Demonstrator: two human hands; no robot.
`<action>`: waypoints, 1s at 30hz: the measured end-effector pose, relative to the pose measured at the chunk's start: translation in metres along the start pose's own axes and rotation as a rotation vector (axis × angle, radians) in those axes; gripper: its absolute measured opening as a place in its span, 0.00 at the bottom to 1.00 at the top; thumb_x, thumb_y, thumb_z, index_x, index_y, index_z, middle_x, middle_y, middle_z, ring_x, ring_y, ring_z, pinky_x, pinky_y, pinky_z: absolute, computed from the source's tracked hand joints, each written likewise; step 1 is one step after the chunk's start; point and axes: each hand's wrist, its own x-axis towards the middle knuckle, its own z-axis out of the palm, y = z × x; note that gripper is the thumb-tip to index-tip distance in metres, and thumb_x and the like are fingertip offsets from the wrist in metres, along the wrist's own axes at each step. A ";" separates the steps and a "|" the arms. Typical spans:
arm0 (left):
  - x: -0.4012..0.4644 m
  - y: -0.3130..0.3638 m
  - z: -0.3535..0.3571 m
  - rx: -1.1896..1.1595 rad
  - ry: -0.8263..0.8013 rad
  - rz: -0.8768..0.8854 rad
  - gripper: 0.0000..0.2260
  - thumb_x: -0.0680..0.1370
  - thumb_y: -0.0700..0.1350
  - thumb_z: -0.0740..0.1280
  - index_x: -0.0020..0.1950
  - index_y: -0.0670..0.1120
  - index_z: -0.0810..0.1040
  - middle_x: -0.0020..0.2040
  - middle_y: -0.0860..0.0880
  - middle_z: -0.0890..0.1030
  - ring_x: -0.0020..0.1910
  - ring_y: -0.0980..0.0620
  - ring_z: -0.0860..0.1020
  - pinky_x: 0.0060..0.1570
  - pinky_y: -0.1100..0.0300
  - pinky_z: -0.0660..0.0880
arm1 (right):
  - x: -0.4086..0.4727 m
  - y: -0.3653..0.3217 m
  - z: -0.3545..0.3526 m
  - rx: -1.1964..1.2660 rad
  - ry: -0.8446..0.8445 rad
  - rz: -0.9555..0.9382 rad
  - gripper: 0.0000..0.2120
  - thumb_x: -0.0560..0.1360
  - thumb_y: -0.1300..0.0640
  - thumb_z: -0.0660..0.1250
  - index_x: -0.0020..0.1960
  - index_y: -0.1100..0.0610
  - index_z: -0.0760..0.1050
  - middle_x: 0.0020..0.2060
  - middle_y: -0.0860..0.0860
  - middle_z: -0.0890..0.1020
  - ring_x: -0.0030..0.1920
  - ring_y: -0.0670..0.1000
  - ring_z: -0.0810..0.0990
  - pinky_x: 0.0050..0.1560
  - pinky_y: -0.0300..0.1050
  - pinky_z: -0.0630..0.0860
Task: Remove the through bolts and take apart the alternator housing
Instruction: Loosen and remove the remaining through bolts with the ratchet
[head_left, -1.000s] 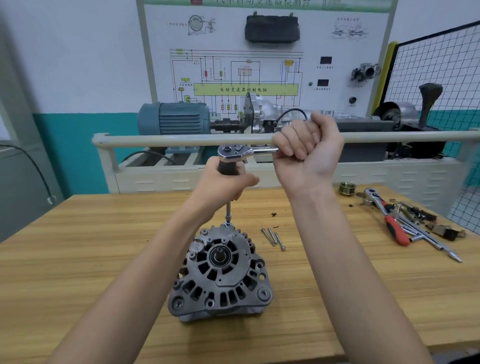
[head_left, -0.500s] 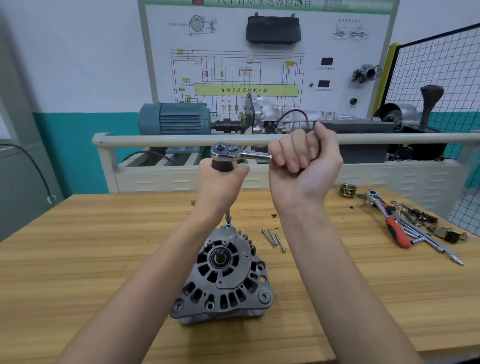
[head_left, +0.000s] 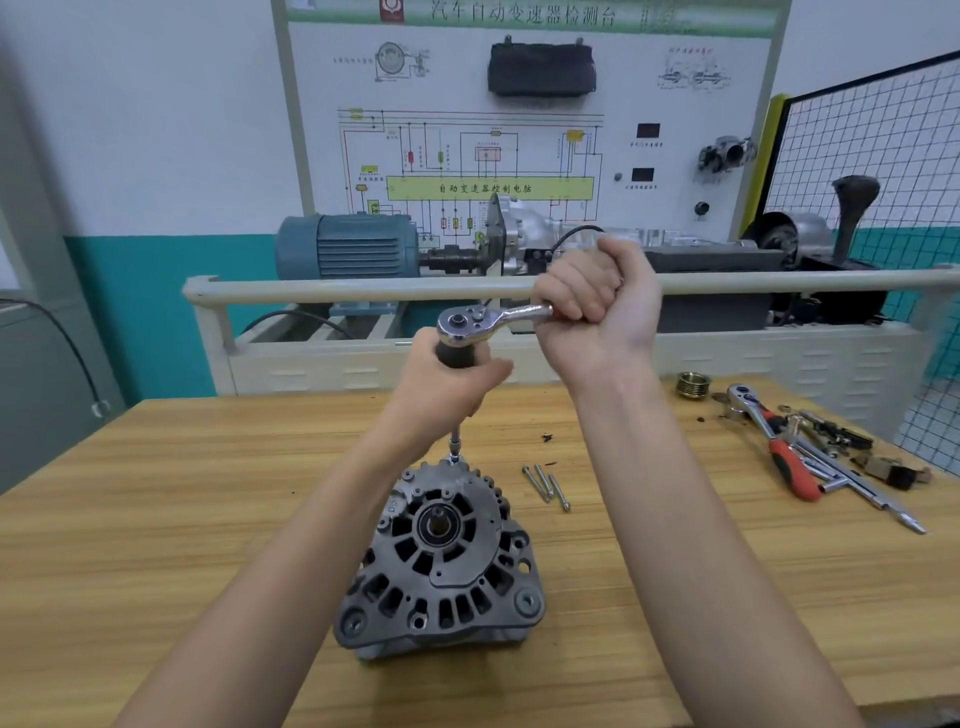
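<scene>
A grey alternator (head_left: 441, 561) stands on the wooden table (head_left: 156, 519), its vented front housing facing up. A chrome ratchet (head_left: 467, 322) sits on a long extension (head_left: 455, 447) that comes down onto a bolt at the housing's far rim. My left hand (head_left: 447, 384) grips the dark upper part of the extension just under the ratchet head. My right hand (head_left: 597, 306) is wrapped around the ratchet handle, out to the right of the head. Three removed through bolts (head_left: 545, 486) lie on the table right of the alternator.
A second ratchet with a red handle (head_left: 779, 447), loose sockets and extension bars lie at the table's right. A brass pulley (head_left: 693, 385) sits near the far edge. Behind the table is a railed trainer bench with a blue motor (head_left: 348, 247). A wire mesh fence (head_left: 872, 156) stands at the right.
My right hand has swung the ratchet handle to the right and slightly toward me. My left hand stays on the extension. The alternator has not shifted.
</scene>
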 end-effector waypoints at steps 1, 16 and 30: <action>-0.001 -0.003 0.004 -0.014 0.121 0.008 0.15 0.70 0.36 0.67 0.25 0.39 0.67 0.22 0.47 0.65 0.24 0.50 0.61 0.28 0.61 0.61 | -0.009 0.004 -0.003 -0.016 -0.008 -0.082 0.25 0.79 0.60 0.54 0.22 0.54 0.59 0.16 0.46 0.58 0.16 0.44 0.56 0.17 0.36 0.56; 0.001 0.008 -0.010 -0.018 -0.342 -0.073 0.18 0.68 0.40 0.69 0.21 0.50 0.66 0.21 0.52 0.63 0.21 0.55 0.62 0.25 0.67 0.61 | 0.015 -0.003 0.008 0.004 -0.007 0.177 0.22 0.75 0.62 0.56 0.22 0.55 0.59 0.15 0.46 0.59 0.14 0.45 0.57 0.17 0.35 0.53; 0.002 0.006 -0.009 0.018 -0.128 -0.004 0.15 0.66 0.40 0.70 0.23 0.49 0.70 0.21 0.50 0.68 0.24 0.50 0.65 0.28 0.63 0.65 | 0.002 -0.002 0.002 -0.024 -0.030 -0.001 0.27 0.79 0.60 0.53 0.21 0.54 0.59 0.15 0.46 0.59 0.15 0.44 0.56 0.17 0.36 0.56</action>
